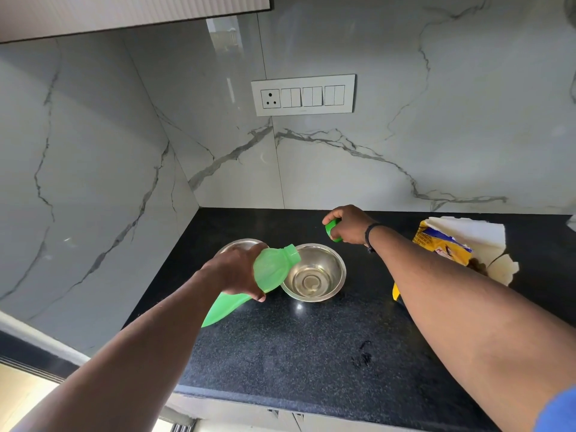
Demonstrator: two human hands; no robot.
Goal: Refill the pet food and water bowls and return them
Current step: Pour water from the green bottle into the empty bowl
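Round stainless-steel bowl (314,272) sits upright on the black speckled stone countertop (311,353), near the back wall; a shallow layer of clear liquid appears to lie at its bottom. A second steel bowl (237,244) stands just beside it on the left, mostly hidden behind the left hand, contents not visible.

Translucent green plastic bottle (271,272), uncapped, is tilted with its open neck over the left rim of the first bowl. Left hand (240,269) is wrapped around the bottle's body, gripping it.

Right hand (346,224) is behind the bowls, closed around a small green cap (331,228); a dark band circles that wrist.

To the right on the countertop: an opened yellow-and-blue food packet (442,241) with white torn flaps, brown pieces showing at its mouth.

White switch panel (303,95) is mounted on the grey-veined marble backsplash (436,135).
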